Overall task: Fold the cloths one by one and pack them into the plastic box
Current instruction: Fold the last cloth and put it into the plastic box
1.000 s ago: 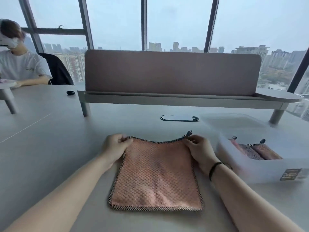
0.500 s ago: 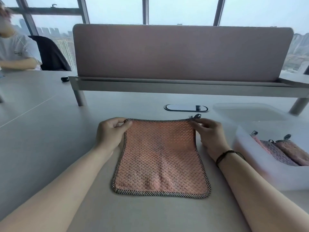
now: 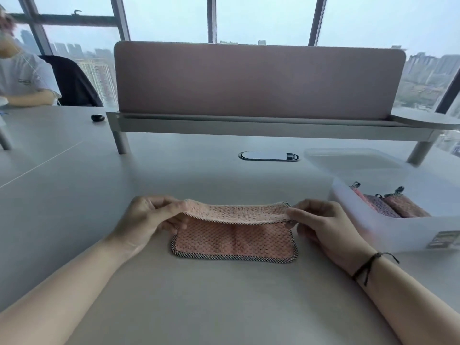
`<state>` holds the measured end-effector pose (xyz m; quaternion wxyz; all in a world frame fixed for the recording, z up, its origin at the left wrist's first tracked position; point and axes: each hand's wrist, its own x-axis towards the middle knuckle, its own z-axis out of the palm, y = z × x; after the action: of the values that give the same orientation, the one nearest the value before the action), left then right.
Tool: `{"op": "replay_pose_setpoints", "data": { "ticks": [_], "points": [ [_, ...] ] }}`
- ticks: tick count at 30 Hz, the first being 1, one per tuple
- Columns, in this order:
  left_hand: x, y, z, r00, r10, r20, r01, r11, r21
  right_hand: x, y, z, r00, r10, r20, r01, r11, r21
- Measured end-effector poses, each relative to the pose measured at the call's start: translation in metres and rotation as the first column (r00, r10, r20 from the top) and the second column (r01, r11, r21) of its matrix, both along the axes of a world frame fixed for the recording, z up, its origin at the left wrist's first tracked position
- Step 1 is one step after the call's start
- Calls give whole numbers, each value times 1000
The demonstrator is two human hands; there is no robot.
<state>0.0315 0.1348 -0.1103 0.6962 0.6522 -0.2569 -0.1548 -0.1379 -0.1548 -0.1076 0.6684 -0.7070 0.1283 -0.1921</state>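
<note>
An orange waffle cloth (image 3: 234, 241) with a checked black-and-white border lies on the grey table in front of me. Its far edge is lifted and curled toward me over the near half. My left hand (image 3: 146, 220) pinches the far left corner and my right hand (image 3: 321, 224) pinches the far right corner. To the right stands the translucent plastic box (image 3: 398, 235), with folded pink and purple cloths (image 3: 388, 204) standing inside it.
The box's lid (image 3: 348, 158) lies behind the box. A pink desk divider (image 3: 258, 80) on a raised shelf crosses the table's back, above a cable port (image 3: 268, 156). A person sits at far left beside a dark chair; a small black object (image 3: 97, 117) lies near them.
The cloth lay flat with both hands on its far corners. Both hands have since lifted that far edge and brought it toward me, so the cloth is half folded over.
</note>
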Motion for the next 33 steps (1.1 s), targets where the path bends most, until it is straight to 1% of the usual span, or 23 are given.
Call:
{"op": "replay_pose_setpoints", "data": {
  "ticks": [2,5,8,11,15,20,24,27,31,32,33],
  "points": [
    [-5,6,-1,999,-31,28,29,997,67,-9,0,-4,999,14,-30,-17,996,-91],
    [-7,14,0,992,-115,52,106,983,149,-19,2,-3,991,86,-100,-105,971,-213],
    [-6,15,-1,981,-179,70,163,967,196,-22,1,-2,979,136,-150,-176,939,-294],
    [-4,14,-2,973,-210,99,178,948,264,-22,-1,0,963,164,-215,-236,901,-365],
    [-2,14,-5,970,-193,145,138,938,319,-22,-2,-1,953,172,-250,-268,865,-424],
    [-1,12,-7,971,-165,171,101,938,330,-22,2,0,946,166,-279,-286,833,-474],
    [-1,13,-7,959,-181,218,83,916,393,-22,4,1,948,148,-283,-280,810,-515],
    [-2,12,-6,949,-183,258,70,916,395,-21,5,0,950,134,-283,-275,789,-550],
    [-4,13,-8,898,-189,396,1,904,428,-23,4,-3,959,89,-268,-240,756,-609],
    [-5,13,-8,869,-165,467,-60,901,430,-23,3,-4,972,47,-228,-185,751,-634],
    [-6,12,-8,822,-123,556,-149,896,418,-22,3,-4,985,-23,-170,-95,749,-656]
  ]
}}
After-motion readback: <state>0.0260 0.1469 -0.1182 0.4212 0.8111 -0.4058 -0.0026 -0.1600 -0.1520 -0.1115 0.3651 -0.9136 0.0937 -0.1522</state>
